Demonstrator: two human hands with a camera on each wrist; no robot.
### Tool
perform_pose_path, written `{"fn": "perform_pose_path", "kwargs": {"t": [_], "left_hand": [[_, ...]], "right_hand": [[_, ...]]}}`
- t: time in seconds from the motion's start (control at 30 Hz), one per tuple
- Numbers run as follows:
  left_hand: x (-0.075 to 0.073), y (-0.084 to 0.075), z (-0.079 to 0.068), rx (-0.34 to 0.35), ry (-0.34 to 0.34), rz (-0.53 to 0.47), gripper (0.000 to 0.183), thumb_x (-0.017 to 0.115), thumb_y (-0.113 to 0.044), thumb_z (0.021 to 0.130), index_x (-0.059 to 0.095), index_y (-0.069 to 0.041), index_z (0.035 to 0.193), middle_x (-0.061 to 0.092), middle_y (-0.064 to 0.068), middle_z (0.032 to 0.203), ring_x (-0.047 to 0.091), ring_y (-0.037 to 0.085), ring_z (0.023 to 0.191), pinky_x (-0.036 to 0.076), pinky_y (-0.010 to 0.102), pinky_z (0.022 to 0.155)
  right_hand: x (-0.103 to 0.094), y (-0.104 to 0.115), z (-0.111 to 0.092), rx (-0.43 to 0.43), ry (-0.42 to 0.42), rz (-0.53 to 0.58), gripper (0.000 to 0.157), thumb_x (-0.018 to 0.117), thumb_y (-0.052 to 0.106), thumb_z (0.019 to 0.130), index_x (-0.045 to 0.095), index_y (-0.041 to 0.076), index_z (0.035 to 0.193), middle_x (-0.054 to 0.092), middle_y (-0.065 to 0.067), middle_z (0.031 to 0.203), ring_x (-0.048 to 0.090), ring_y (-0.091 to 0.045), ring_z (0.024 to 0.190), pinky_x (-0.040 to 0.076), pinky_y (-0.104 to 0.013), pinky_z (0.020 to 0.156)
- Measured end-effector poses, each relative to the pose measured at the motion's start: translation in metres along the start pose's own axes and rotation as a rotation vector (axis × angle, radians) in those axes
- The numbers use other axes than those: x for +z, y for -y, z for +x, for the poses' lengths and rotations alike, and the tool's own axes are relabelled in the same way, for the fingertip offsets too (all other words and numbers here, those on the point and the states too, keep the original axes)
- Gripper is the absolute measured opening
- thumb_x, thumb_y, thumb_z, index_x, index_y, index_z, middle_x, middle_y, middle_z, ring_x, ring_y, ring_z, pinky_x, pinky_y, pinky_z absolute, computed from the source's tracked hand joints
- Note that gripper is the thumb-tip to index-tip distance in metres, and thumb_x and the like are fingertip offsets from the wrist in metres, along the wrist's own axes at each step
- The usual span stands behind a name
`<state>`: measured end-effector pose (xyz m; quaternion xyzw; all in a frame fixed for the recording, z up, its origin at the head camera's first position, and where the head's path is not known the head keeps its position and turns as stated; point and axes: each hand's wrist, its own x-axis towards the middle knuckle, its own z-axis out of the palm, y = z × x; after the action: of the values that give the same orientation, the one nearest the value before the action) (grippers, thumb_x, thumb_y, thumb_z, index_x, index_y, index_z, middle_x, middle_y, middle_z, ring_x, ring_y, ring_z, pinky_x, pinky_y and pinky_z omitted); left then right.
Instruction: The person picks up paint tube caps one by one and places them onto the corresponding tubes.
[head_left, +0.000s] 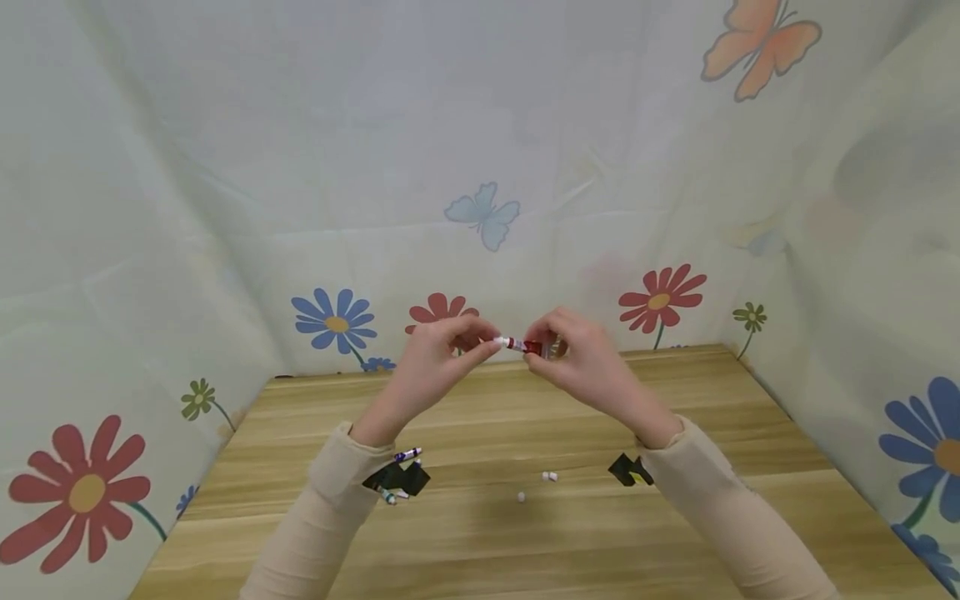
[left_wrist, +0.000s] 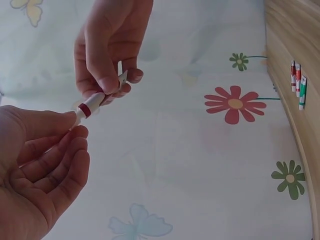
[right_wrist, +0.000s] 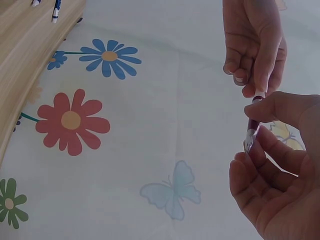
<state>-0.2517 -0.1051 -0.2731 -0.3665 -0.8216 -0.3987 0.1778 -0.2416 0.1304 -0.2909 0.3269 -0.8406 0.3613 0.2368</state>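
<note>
Nearby, small white pieces (head_left: 521,497) on open middle of worktop (head_left: 600,542), whose near edge is cut off. Leftward, purple marker (head_left: 407,455) by left sleeve (head_left: 315,508) (black patch (head_left: 397,478) hides neighbours). Farther, raised before far edge: red-and-white marker (head_left: 519,344) between hands, long axis running hand to hand, right end slightly lower. Left hand (head_left: 431,362) pinches white tip; right hand (head_left: 588,362) grips dark-red part; neither clearly nearer. Pale sliver (left_wrist: 123,79) at right fingers hard to identify.
</note>
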Motion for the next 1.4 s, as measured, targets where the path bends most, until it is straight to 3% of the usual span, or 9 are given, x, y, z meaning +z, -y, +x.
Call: {"fn": "perform_pose_path", "kwargs": {"t": [0.17,0.4,0.53,0.63,0.83,0.97,1.07,1.2,1.4], "left_hand": [[0.003,0.002,-0.003,0.001,0.009,0.021,0.013,0.073,-0.021,0.095,0.075,-0.012,0.103,0.071,-0.007,0.091,0.063,0.006,0.073,0.053,0.029,0.065],[0.004,0.001,-0.003,0.000,0.003,0.024,0.013,0.073,-0.021,0.094,0.075,-0.011,0.103,0.072,-0.005,0.092,0.065,0.006,0.075,0.055,0.033,0.068],[0.004,0.001,-0.003,0.013,-0.002,0.026,0.011,0.073,-0.019,0.095,0.075,-0.012,0.103,0.072,-0.005,0.092,0.065,0.006,0.075,0.055,0.033,0.068],[0.004,0.003,-0.004,0.086,-0.010,0.049,0.011,0.072,-0.019,0.095,0.075,-0.013,0.104,0.072,-0.007,0.093,0.063,0.005,0.077,0.054,0.029,0.069],[0.002,0.005,-0.006,0.357,-0.003,0.104,0.014,0.073,-0.005,0.092,0.073,-0.009,0.106,0.072,-0.002,0.099,0.064,0.011,0.090,0.055,0.028,0.079],[0.001,0.005,-0.006,0.433,0.004,0.093,0.018,0.073,0.001,0.090,0.072,-0.007,0.106,0.072,0.000,0.101,0.066,0.013,0.096,0.055,0.028,0.084],[0.001,0.006,-0.007,0.415,0.017,0.073,0.019,0.074,0.000,0.090,0.072,-0.007,0.108,0.073,0.001,0.102,0.067,0.013,0.095,0.056,0.028,0.084],[0.002,0.009,-0.010,0.302,0.044,0.037,0.032,0.076,-0.008,0.090,0.069,-0.007,0.121,0.072,0.004,0.111,0.068,0.015,0.096,0.056,0.030,0.086],[-0.001,0.011,-0.013,0.077,0.052,-0.022,0.032,0.075,-0.017,0.093,0.068,-0.009,0.123,0.072,-0.002,0.105,0.068,0.010,0.091,0.056,0.033,0.085]], "right_hand": [[0.004,0.001,-0.002,-0.028,-0.001,-0.027,0.017,0.079,0.009,0.086,0.068,0.009,0.099,0.061,0.001,0.092,0.055,-0.013,0.082,0.051,-0.031,0.070],[0.007,0.001,-0.004,-0.141,-0.058,-0.096,0.016,0.077,0.005,0.086,0.066,0.006,0.097,0.060,-0.001,0.095,0.058,-0.012,0.082,0.054,-0.030,0.072],[0.007,0.000,-0.004,-0.154,-0.066,-0.059,0.015,0.078,0.006,0.086,0.067,0.007,0.097,0.061,0.000,0.093,0.058,-0.011,0.079,0.053,-0.028,0.069],[0.006,-0.002,-0.006,-0.091,-0.025,0.063,0.014,0.078,0.008,0.088,0.069,0.009,0.099,0.062,0.002,0.093,0.058,-0.011,0.078,0.054,-0.030,0.069],[0.002,-0.007,-0.009,0.113,0.119,0.380,0.012,0.075,0.013,0.092,0.073,0.009,0.103,0.068,-0.002,0.093,0.063,-0.019,0.082,0.054,-0.031,0.072],[-0.002,-0.006,-0.010,0.196,0.175,0.484,0.014,0.074,0.014,0.093,0.072,0.007,0.105,0.067,-0.007,0.094,0.063,-0.025,0.084,0.055,-0.031,0.073],[-0.002,-0.005,-0.011,0.209,0.184,0.482,0.016,0.074,0.015,0.093,0.072,0.008,0.106,0.067,-0.007,0.095,0.063,-0.026,0.085,0.055,-0.032,0.075],[-0.001,-0.006,-0.013,0.167,0.148,0.391,0.015,0.075,0.015,0.092,0.072,0.009,0.106,0.067,-0.002,0.094,0.062,-0.021,0.084,0.053,-0.032,0.075],[0.004,-0.005,-0.013,-0.062,0.021,0.105,0.017,0.079,0.010,0.088,0.070,0.011,0.102,0.063,0.006,0.094,0.058,-0.009,0.079,0.053,-0.030,0.072]]}}
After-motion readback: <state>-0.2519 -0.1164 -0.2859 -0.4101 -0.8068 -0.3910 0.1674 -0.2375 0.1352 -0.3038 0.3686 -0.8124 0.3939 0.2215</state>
